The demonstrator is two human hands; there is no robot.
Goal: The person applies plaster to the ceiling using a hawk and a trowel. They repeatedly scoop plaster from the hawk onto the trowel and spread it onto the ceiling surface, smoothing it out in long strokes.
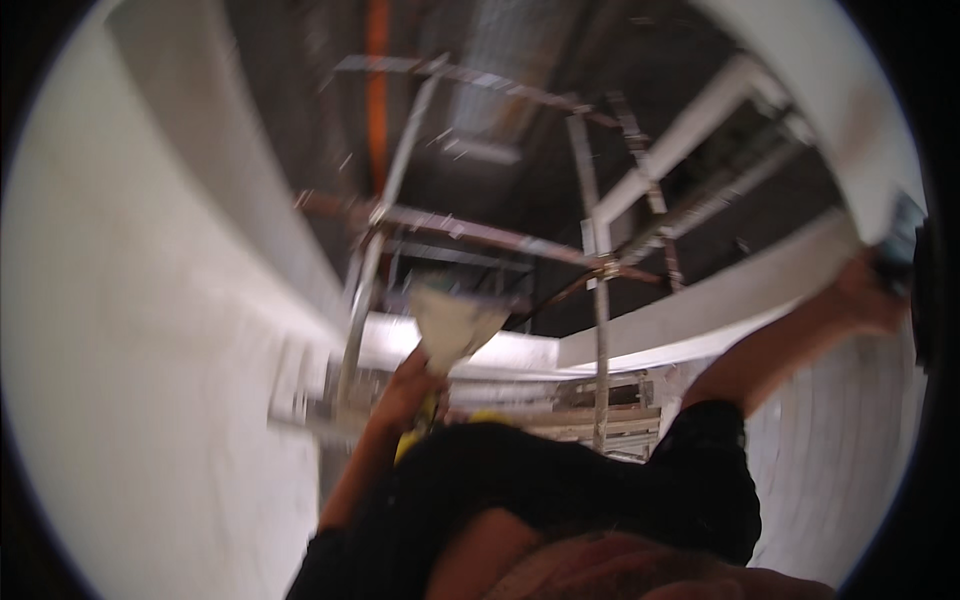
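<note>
My left hand (410, 385) grips a wide putty knife (458, 320) with a pale, whitish blade, raised at the middle of the view. My right arm reaches up to the far right, where my right hand (870, 295) is closed on a dark flat tool (900, 245) against or close beside the white wall surface (850, 130). That tool is blurred and partly cut off by the rim of the view, so its kind and whether it touches the wall are unclear. A yellow object (490, 418) shows behind my left hand, mostly hidden by my black-clad body.
A metal scaffold frame (600, 340) with crossbars stands under a dark ceiling (300, 120) with an orange pipe (377, 130). A white wall (140, 380) curves along the left. Stacked boards (625, 420) lie low behind the scaffold.
</note>
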